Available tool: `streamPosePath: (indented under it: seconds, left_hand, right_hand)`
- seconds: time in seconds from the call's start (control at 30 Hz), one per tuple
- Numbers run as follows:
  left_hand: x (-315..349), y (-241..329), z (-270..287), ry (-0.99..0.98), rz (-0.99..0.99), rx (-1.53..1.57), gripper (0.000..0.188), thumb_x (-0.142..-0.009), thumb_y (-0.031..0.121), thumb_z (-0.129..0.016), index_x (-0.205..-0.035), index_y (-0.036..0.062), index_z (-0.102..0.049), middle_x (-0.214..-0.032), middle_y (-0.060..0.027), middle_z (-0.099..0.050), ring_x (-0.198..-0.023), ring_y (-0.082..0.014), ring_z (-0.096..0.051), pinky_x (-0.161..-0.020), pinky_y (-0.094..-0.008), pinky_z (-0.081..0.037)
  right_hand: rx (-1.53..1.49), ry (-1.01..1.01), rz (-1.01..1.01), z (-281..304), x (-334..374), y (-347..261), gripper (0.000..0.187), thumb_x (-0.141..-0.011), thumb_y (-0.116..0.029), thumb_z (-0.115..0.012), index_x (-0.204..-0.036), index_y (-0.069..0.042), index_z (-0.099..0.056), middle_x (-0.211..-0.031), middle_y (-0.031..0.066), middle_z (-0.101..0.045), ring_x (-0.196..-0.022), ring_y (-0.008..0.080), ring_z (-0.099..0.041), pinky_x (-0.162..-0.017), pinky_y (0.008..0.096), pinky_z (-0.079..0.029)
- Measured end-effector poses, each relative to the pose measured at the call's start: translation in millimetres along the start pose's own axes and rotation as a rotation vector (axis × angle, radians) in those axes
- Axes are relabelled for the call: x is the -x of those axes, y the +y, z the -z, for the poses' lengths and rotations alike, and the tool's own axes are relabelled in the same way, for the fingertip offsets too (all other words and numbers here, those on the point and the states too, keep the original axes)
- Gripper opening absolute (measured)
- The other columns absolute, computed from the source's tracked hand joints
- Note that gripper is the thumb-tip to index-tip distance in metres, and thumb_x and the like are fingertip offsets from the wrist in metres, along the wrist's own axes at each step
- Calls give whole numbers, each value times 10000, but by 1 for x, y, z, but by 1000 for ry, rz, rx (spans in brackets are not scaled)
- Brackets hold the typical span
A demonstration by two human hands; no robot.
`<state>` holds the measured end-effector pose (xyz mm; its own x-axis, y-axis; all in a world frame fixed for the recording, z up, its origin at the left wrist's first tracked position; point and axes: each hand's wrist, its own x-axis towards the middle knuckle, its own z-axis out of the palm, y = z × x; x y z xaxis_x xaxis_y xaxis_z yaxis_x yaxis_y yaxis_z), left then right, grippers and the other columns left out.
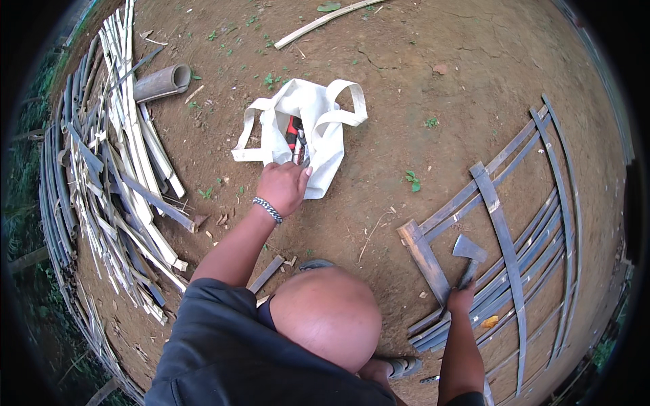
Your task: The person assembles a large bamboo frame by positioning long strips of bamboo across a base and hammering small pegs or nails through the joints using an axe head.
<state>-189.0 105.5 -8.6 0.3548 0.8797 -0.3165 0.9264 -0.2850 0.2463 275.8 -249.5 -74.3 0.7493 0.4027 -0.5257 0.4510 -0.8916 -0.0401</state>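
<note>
Bare ground (406, 88) is covered at left by a pile of bamboo strips (115, 176) and at right by dark slats (514, 250). A white bag (318, 128) lies between them, reached into by the left hand (281, 186), closed at its mouth. A hatchet (467, 260) is gripped by the right hand (462, 298) over the slats.

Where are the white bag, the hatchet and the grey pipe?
white cloth bag (323, 145): head view, on its side panel.
hatchet (468, 249): head view, on its metal blade.
grey pipe (161, 82): head view, on its round body.
</note>
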Motion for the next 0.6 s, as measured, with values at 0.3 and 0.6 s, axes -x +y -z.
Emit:
streamPosePath:
  seconds: [0.3, 0.6]
  left_hand:
    - [-24, 11, -7, 154, 240, 172, 461, -836, 263, -808, -1212, 51, -644, -1104, -151, -697, -983, -373, -713, -876, -468, -571]
    - [-27, -25, -18, 218, 214, 215, 308, -904, 188, -731, -1188, 71, -705, -1187, -173, -663, -1003, -403, -694, -908, -487, -560]
  right_hand:
    - [-43, -26, -33, 1, 1, -3, 874, -871, -128, -729, -1602, 43, -281, -1562, 314, -452, -1451, 434, -456, -1210, 443, -375]
    - [-50, -8, -24, -10, 1, -6, 892, -869, -146, -742, -1587, 92, -270, -1556, 332, -454, -1454, 434, -456, -1219, 437, -364]
